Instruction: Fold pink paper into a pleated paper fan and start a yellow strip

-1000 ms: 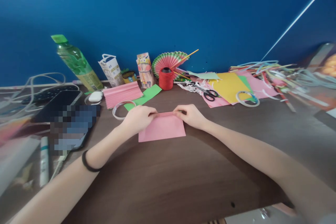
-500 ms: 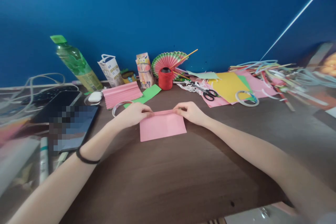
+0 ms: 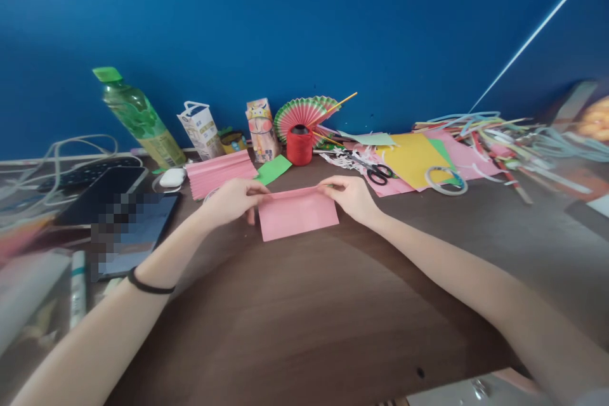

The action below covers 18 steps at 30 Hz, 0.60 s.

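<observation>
My left hand (image 3: 234, 199) has its thumb and fingers closed on the far left corner of a flat pink rectangular paper sheet (image 3: 299, 216), and my right hand (image 3: 352, 196) pinches the far right corner. The sheet lies between my hands, over the middle of the dark brown wooden desk (image 3: 304, 304), with a narrow fold along its far edge.

Toward the desk's far left corner stands a green-capped plastic bottle (image 3: 137, 117) with a green and yellow label; I can't tell how full it is. To its right are a white printed carton with a loop on top (image 3: 202, 130) and a slim carton printed with a cartoon figure (image 3: 262, 130); I can't see inside either. A closed white earphone case (image 3: 172, 177) lies in front of the bottle. Near the far edge, a red thread spool (image 3: 299, 147) sits before a pink and green pleated paper fan (image 3: 304, 111).
</observation>
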Motion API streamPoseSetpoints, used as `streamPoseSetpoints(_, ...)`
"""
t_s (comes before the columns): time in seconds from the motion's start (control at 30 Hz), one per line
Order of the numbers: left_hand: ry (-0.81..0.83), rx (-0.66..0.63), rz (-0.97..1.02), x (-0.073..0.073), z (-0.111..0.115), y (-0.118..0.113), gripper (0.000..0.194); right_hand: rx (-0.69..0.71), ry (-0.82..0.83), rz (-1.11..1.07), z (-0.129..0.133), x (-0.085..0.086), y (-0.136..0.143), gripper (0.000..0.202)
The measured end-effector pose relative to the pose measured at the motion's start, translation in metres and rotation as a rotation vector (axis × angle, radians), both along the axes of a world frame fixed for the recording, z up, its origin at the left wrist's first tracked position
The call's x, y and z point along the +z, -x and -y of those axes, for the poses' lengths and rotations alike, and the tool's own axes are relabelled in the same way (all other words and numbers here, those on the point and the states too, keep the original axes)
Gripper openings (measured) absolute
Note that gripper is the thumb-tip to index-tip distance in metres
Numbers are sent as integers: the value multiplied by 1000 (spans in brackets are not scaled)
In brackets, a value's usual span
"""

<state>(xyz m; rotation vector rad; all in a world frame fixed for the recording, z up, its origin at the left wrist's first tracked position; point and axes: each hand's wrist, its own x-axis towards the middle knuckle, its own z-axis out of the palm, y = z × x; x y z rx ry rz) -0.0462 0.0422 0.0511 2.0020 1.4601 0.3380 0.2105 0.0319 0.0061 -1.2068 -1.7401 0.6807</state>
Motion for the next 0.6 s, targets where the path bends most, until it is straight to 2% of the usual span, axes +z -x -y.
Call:
streamPoseSetpoints(0.1,-176,49,105,-1,2,-4,30,-79,-103,-57,1,1,0,16)
streamPoseSetpoints(0.2,-378,90,59,2,6,-8,29,-85,-276,-38,2,0,-2,15)
streamPoseSetpoints(0.27,-420,78,31,5,7,-9,28,-54,-346,-11,1,-1,-3,14)
streamPoseSetpoints(0.47,-224,-39,-70,3,0,1,29,95,-302,99,-1,-3,-5,16)
streamPoseSetpoints(0.6,-116,-52,-133,0,-4,4,33,137,-199,140,-2,-5,-7,15)
